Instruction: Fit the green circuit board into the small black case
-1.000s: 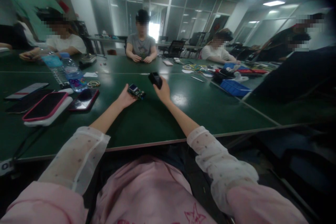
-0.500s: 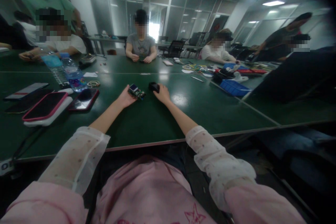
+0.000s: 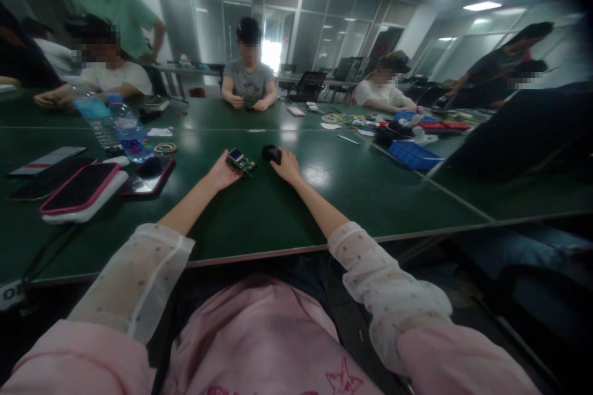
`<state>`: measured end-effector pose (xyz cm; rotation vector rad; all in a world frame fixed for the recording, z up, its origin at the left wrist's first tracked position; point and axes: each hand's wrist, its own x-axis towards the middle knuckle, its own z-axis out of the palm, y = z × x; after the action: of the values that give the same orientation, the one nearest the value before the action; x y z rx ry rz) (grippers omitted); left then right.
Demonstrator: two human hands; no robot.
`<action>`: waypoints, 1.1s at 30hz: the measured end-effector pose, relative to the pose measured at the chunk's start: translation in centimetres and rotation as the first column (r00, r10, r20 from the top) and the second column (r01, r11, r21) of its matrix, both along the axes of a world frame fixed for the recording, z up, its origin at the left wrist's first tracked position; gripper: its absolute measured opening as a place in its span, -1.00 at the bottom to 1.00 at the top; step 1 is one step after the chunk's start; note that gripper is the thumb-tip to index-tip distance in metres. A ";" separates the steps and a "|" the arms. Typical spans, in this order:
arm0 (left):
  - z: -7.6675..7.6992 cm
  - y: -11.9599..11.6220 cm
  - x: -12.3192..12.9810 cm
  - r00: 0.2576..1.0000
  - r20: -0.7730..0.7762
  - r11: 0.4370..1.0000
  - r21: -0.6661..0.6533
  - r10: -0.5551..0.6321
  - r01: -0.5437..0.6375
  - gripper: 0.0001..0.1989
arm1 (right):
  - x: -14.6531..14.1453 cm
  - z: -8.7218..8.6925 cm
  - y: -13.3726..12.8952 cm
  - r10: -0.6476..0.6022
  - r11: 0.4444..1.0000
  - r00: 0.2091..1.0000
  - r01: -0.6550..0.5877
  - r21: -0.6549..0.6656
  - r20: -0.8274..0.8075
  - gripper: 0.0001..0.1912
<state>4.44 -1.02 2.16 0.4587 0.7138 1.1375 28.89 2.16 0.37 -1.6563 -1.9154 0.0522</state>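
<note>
My left hand [image 3: 224, 171] holds a green circuit board [image 3: 241, 163] that carries a small screen at its left end. The board lies across the fingers with its screen side up. Just right of it, my right hand [image 3: 288, 166] is closed on a small black case [image 3: 271, 153], its thumb along the near side. A narrow gap of table separates board and case. What the case contains, and the fingertips behind it, I cannot make out.
On the left of the green table [image 3: 259, 222] lie a pink-edged phone [image 3: 78, 187], another phone [image 3: 149, 175] and water bottles [image 3: 128, 129]. A blue bin [image 3: 415, 154], a pen [image 3: 348, 139] and tangled wires are at the right. Several people sit around.
Both my hands, the board and the black case stay where they were. At the back left, a standing person in green has shifted to the right.
</note>
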 end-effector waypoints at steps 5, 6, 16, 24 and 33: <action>0.2 -0.3 0.1 1.000 0.012 1.000 0.001 0.002 -0.002 -0.50 | -0.1 0.1 -0.2 0.004 1.000 1.000 -0.004 -0.007 -0.006 -0.36; 0.2 -0.3 0.1 1.000 0.010 1.000 0.000 0.002 -0.002 -0.50 | -0.1 0.2 -0.2 0.006 1.000 1.000 -0.006 -0.005 -0.008 -0.36; 0.2 -0.3 0.1 1.000 0.001 1.000 0.005 -0.006 0.006 -0.47 | -0.1 0.2 -0.2 0.003 1.000 1.000 -0.003 -0.016 -0.001 -0.35; 0.5 -0.7 0.2 1.000 0.000 1.000 0.005 -0.001 0.001 -0.48 | 0.0 0.1 -0.1 0.006 1.000 1.000 -0.006 -0.008 -0.010 -0.35; 0.2 -0.3 0.0 1.000 0.007 1.000 0.001 -0.005 0.005 -0.49 | -0.3 0.1 0.0 0.009 1.000 0.997 -0.008 0.007 -0.080 -0.38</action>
<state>4.44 -1.34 2.37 0.4570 0.7061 1.1344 28.63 2.11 0.42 -1.6171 -1.8607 0.1134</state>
